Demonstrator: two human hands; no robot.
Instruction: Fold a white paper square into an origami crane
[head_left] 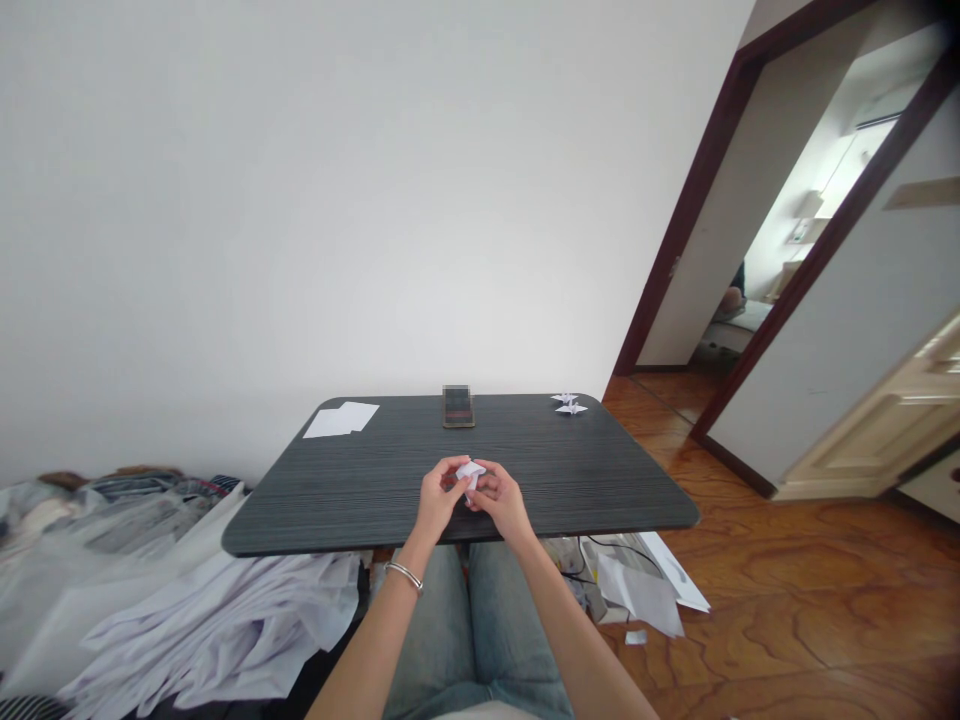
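Note:
A small folded piece of white paper [470,471] is held between both hands, just above the near half of the dark table [360,490]. My left hand [437,495] pinches it from the left, and a bracelet circles that wrist. From the other side, the fingers of my right hand [502,498] are closed on the same paper. Its lower part is partly covered by the thumbs and fingers. At the table's back right sit two white folded paper cranes [571,408], close together.
Flat white paper sheets [330,422] lie at the table's back left. A phone [458,407] stands at the back middle, against the white wall [450,200]. White fabric [225,625] is heaped at the left; papers and cables lie below the table's right side.

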